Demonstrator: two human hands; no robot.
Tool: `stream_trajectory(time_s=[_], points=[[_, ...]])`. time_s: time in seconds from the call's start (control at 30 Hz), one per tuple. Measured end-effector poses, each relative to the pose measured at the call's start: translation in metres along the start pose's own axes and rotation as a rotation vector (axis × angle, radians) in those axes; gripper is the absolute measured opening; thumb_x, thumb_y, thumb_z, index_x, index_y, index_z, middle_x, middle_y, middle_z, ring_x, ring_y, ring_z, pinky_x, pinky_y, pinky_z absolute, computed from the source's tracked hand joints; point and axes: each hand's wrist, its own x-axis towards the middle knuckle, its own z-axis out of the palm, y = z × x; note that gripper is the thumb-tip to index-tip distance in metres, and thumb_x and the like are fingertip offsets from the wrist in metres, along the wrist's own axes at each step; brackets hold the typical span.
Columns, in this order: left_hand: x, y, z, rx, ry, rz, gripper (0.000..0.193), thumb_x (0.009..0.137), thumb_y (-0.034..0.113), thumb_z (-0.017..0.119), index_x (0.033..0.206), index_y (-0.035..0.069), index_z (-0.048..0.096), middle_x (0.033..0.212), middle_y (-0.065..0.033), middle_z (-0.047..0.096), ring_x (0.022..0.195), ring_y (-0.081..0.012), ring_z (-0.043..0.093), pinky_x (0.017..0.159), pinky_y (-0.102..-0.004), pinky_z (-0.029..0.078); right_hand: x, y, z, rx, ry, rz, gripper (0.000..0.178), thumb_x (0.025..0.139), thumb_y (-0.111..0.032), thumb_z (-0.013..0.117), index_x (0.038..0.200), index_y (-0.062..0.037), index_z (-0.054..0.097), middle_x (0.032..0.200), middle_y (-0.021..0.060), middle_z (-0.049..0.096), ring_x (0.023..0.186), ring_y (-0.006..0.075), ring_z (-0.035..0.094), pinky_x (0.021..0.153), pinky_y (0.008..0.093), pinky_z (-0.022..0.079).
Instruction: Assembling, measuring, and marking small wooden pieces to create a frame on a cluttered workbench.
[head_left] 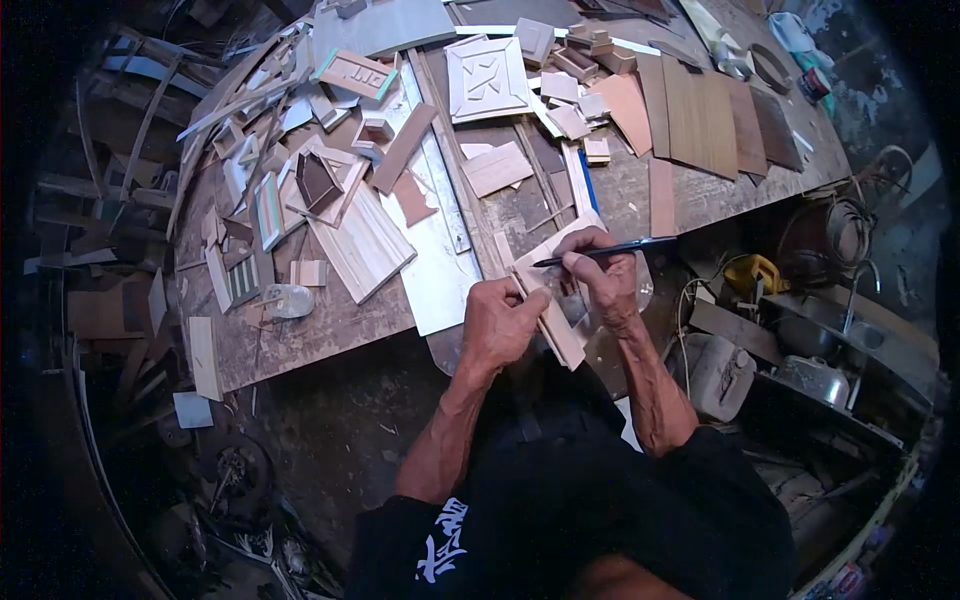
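Observation:
My left hand (500, 325) is closed on a pale wooden strip (562, 342), its thumb pressed along the top and its fingers round the far left side. The strip slants toward me past the table's front edge. In my right hand (603, 275) is a slim dark pencil (640, 245), pinched between thumb and fingers and lying nearly level. Its tip meets the pale wood near the far end of the strip. Another light wooden piece (560, 238) runs off behind my right hand; whether the two are joined I cannot tell.
The worn wooden table (340, 345) carries many offcuts, a white carved panel (488, 80), thin brown boards (695, 115) and a long white board (440, 290). A clear plastic container (288, 301) stands at the front left. To the right are a grey jerrycan (715, 375) and a metal sink (815, 380).

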Motion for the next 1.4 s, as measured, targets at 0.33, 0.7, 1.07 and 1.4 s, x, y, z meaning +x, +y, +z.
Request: stream_trajectory(time_s=[0.33,0.7,1.07,1.4], points=[[-0.003,-0.002,-0.002,-0.062,-0.108,-0.011,0.018,0.079,0.011,0.062,0.079,-0.006,0.067,0.064,-0.0064,0.064,0.055,-0.0088,0.057,0.049,-0.0234,0.045,0.004,-0.004,-0.005,-0.046,-0.186,-0.033,0.012,0.082,-0.004,0.056,0.088,0.0023,0.064,0.078,0.0067,0.063,0.073,0.0131,0.061,0.068,0.0262,0.051],[-0.002,-0.005,-0.001,-0.083,-0.126,0.004,0.018,0.08,0.012,0.065,0.08,-0.006,0.067,0.063,-0.006,0.064,0.055,-0.0086,0.057,0.049,-0.0238,0.045,0.006,-0.003,-0.006,-0.048,-0.206,-0.065,0.011,0.083,-0.003,0.056,0.088,0.0035,0.063,0.072,0.0081,0.059,0.061,0.0123,0.051,0.06,0.0248,0.042],[-0.001,-0.009,0.0,-0.062,-0.12,0.005,0.018,0.079,0.012,0.065,0.08,-0.006,0.068,0.063,-0.0056,0.063,0.055,-0.0081,0.056,0.049,-0.0237,0.044,0.005,-0.005,-0.007,-0.074,-0.205,-0.018,0.013,0.082,-0.002,0.055,0.09,0.0036,0.063,0.074,0.009,0.06,0.062,0.0127,0.053,0.059,0.0255,0.044],[-0.006,-0.023,-0.006,-0.34,-0.009,0.216,0.02,0.085,0.009,0.063,0.096,-0.008,0.064,0.084,-0.0073,0.066,0.075,-0.0114,0.06,0.068,-0.0251,0.047,-0.028,-0.06,0.028,-0.41,0.259,-0.464,0.016,0.081,-0.005,0.055,0.092,0.0037,0.063,0.083,0.011,0.063,0.07,0.0176,0.059,0.066,0.0281,0.049]])
